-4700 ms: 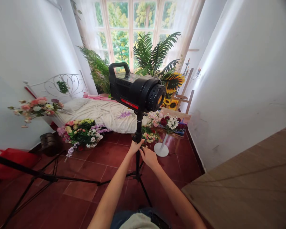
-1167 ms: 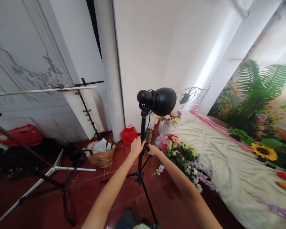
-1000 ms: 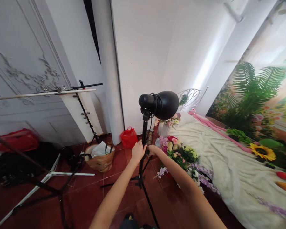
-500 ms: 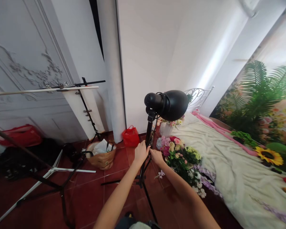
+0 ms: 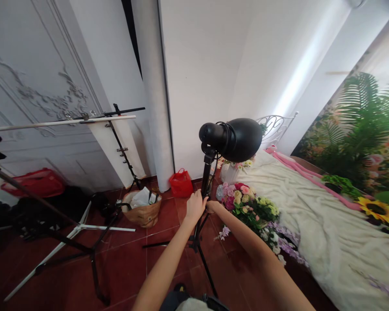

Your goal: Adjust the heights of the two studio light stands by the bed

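A black studio lamp [image 5: 241,139] with a coiled cable sits on top of a black tripod stand [image 5: 206,172], its head pointing right. My left hand [image 5: 195,206] is wrapped round the stand's pole below the lamp. Close beside it on the right, my right hand [image 5: 214,207] also grips the pole, with its fingers partly hidden. The stand's legs spread over the red tiled floor [image 5: 168,259].
Flowers [image 5: 243,198] lie right of the stand, beside a bed with a cream blanket [image 5: 298,190]. A red bag [image 5: 180,185] and a woven basket [image 5: 144,214] stand behind. Light stands [image 5: 92,250] with spread legs occupy the left.
The whole scene has shifted slightly in view, with the lamp and stand a little further right. Both hands remain on the pole.
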Available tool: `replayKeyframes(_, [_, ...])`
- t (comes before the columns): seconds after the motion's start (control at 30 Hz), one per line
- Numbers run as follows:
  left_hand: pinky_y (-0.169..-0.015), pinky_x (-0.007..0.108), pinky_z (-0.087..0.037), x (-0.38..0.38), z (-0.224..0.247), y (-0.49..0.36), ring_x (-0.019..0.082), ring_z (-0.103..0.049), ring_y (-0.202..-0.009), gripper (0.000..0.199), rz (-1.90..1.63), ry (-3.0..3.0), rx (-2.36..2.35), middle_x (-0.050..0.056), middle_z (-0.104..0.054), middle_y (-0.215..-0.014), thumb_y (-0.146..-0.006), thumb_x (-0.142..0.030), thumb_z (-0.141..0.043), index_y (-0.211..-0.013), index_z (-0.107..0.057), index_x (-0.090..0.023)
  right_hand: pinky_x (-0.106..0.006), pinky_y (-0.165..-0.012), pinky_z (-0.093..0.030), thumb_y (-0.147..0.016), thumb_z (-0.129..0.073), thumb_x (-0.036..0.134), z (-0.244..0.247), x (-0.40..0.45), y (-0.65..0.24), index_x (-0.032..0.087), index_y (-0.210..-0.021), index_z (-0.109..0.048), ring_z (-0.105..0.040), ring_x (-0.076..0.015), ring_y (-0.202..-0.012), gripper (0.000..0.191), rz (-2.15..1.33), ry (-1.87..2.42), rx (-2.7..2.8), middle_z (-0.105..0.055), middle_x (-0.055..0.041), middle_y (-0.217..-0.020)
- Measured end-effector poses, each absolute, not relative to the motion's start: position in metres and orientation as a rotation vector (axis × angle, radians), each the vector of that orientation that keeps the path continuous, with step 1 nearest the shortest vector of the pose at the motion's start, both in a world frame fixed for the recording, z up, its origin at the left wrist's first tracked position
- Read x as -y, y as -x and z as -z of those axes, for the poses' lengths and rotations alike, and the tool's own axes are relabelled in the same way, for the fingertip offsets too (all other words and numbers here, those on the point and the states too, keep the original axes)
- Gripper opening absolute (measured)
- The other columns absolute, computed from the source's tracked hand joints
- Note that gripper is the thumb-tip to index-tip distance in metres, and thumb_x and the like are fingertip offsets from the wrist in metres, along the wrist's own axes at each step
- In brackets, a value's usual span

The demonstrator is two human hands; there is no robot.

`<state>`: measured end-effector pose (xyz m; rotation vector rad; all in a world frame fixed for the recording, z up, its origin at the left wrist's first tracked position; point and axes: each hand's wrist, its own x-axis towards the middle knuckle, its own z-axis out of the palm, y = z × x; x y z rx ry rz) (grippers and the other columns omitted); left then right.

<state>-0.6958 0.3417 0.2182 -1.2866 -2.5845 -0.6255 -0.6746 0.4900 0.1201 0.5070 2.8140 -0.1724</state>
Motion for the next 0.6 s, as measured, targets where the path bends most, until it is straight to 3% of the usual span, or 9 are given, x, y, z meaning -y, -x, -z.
replayKeyframes(0.13, [-0.074, 0.028, -0.048, -0.342, -0.22, 0.696, 0.021, -0.055, -0.096, 0.037, 0.64, 1.299, 2.604, 0.012, -0.058, -0.106, -0.089, -0.039, -0.035, -0.116, -0.043, -0.015, -0.03, -0.074, -0.047, -0.079, -0.052, 0.023, -0.113, -0.482, 0.661, 0.015, -0.096, -0.063, -0.064, -0.0224, -0.085, 0.023, 0.209, -0.624, -2.839, -0.067, -0.0134, -0.094])
replayKeyframes(0.23, [-0.075, 0.029, -0.047, -0.342, -0.221, 0.695, 0.021, -0.055, -0.097, 0.039, 0.64, 1.276, 2.636, 0.013, -0.058, -0.106, -0.088, -0.039, -0.035, -0.118, -0.042, -0.014, -0.034, -0.089, -0.039, -0.083, -0.044, 0.019, -0.106, -0.469, 0.647, 0.013, -0.11, -0.055, -0.058, -0.0234, -0.101, 0.03, 0.204, -0.724, -2.964, -0.062, -0.0165, -0.108])
replayKeyframes(0.33, [-0.075, 0.028, -0.047, -0.342, -0.22, 0.696, 0.021, -0.055, -0.097, 0.038, 0.65, 1.27, 2.625, 0.013, -0.058, -0.106, -0.089, -0.037, -0.035, -0.118, -0.041, -0.014, -0.03, -0.096, -0.032, -0.083, -0.038, 0.011, -0.095, -0.456, 0.641, 0.012, -0.124, -0.043, -0.052, -0.0192, -0.109, 0.041, 0.261, -0.9, -3.185, -0.055, -0.015, -0.12])
replayKeyframes(0.47, [-0.074, 0.028, -0.048, -0.342, -0.218, 0.697, 0.021, -0.055, -0.096, 0.038, 0.648, 1.289, 2.595, 0.012, -0.058, -0.107, -0.089, -0.037, -0.035, -0.118, -0.041, -0.014, -0.025, -0.084, -0.039, -0.083, -0.037, 0.012, -0.089, -0.453, 0.64, 0.013, -0.123, -0.043, -0.057, -0.0183, -0.1, 0.041, 0.399, -1.035, -3.164, -0.059, -0.0127, -0.115])
replayKeyframes(0.6, [-0.077, 0.029, -0.047, -0.343, -0.218, 0.697, 0.021, -0.054, -0.099, 0.042, 0.629, 1.272, 2.617, 0.013, -0.057, -0.108, -0.088, -0.04, -0.035, -0.12, -0.041, -0.014, -0.024, -0.073, -0.043, -0.083, -0.043, 0.02, -0.104, -0.472, 0.64, 0.016, -0.122, -0.044, -0.061, -0.0197, -0.091, 0.04, 0.44, -0.772, -3.023, -0.064, -0.0104, -0.104])
